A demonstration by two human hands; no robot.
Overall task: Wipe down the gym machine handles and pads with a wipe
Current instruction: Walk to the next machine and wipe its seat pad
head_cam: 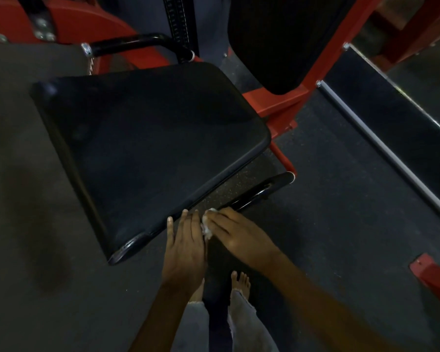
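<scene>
Right fingers [215, 219]: curled over a crumpled white wipe [206, 226], pressing it at the near end of the black side handle [258, 193], just right of the seat pad's near corner.
Right hand [239, 237]: over the wipe, holding it.
Left fingers [186, 221]: straight and together, holding nothing, tips touching the near edge of the seat pad [148, 146].
Left hand [186, 250]: flat, just left of the wipe.
Step in hand: probably wiping the side handle from its near end.
Done so far: cannot tell; no wet streaks readable on the dark seat pad in this dim light.
Left, by judgement: rest of the side handle, far handle [130, 44] beyond the seat pad, back pad [280, 41] above it.
Containers: none visible; no wipe tub or bin anywhere around the seat pad.
</scene>
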